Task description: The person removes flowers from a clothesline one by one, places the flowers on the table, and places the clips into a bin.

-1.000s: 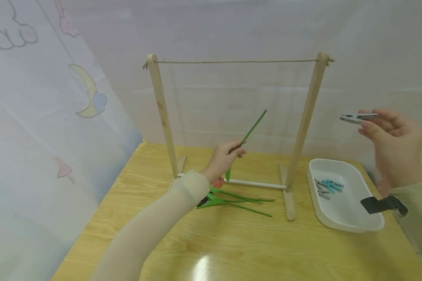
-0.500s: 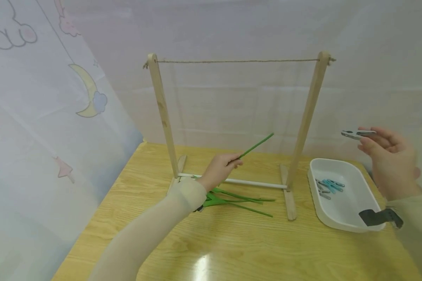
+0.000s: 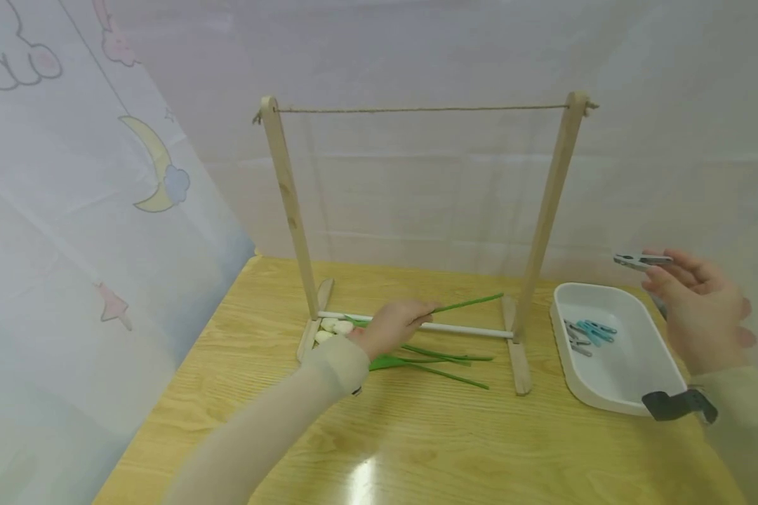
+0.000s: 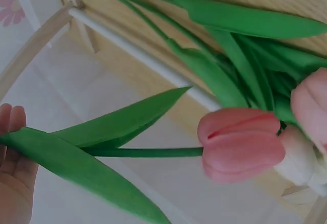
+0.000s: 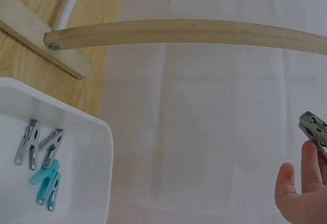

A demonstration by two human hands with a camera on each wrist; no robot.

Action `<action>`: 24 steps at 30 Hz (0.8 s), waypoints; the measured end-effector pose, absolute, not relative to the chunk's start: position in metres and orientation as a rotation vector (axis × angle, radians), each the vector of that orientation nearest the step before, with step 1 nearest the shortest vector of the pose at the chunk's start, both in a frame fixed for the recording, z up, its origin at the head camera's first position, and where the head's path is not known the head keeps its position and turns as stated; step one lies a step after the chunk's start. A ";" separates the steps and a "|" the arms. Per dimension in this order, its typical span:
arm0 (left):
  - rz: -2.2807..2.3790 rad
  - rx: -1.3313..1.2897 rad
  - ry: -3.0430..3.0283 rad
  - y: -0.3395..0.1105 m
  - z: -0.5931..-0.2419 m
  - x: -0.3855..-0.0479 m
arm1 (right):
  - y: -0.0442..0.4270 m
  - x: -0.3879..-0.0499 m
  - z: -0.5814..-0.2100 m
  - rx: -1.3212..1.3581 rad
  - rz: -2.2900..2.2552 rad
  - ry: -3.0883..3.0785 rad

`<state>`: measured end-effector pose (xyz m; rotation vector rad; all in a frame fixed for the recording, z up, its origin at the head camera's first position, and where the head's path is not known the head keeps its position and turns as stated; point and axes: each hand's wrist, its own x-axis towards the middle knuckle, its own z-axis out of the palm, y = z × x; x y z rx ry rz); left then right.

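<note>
My left hand (image 3: 394, 326) grips the stem of an artificial pink tulip (image 4: 240, 145) above the white bottom bar of a wooden rack. In the head view its stem (image 3: 470, 303) points right, nearly level, while the bloom is mostly hidden behind the hand and sleeve. Other tulips, pink and white (image 3: 336, 327), lie below on the table, their green stems (image 3: 448, 379) towards the right. Over at the right, my right hand (image 3: 701, 308) pinches a grey clothespin (image 3: 638, 261) in the air, above the white tray's far side.
The wooden rack (image 3: 546, 210) stands on the table (image 3: 379, 435) with a twine line (image 3: 423, 109) strung between its post tops. Several grey and blue clothespins (image 3: 590, 333) lie in the white tray (image 3: 666, 351) at right. A pale cloth (image 3: 429, 196) hangs behind.
My left hand has come down with the tulip, and the stem has swung from steep to nearly level. Lower too is my right hand, still pinching the clothespin.
</note>
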<state>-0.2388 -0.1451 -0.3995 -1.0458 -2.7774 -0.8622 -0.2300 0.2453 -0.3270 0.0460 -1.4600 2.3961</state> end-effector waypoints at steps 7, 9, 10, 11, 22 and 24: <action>-0.421 -1.124 -2.800 -0.136 -0.420 -0.234 | 0.250 -0.228 -0.340 0.033 2.438 -1.462; -0.390 -1.110 -2.869 -0.133 -0.425 -0.232 | 0.250 -0.228 -0.343 0.078 2.460 -1.438; -0.400 -1.105 -2.904 -0.133 -0.427 -0.231 | 0.250 -0.228 -0.345 0.086 2.475 -1.422; -0.418 -1.099 -2.936 -0.132 -0.428 -0.230 | 0.249 -0.229 -0.347 0.087 2.493 -1.401; -0.171 -1.165 -2.974 -0.117 -0.457 -0.231 | 0.249 -0.235 -0.360 -0.004 2.500 -1.351; -0.055 -1.163 -2.998 -0.111 -0.465 -0.233 | 0.249 -0.237 -0.362 -0.033 2.504 -1.333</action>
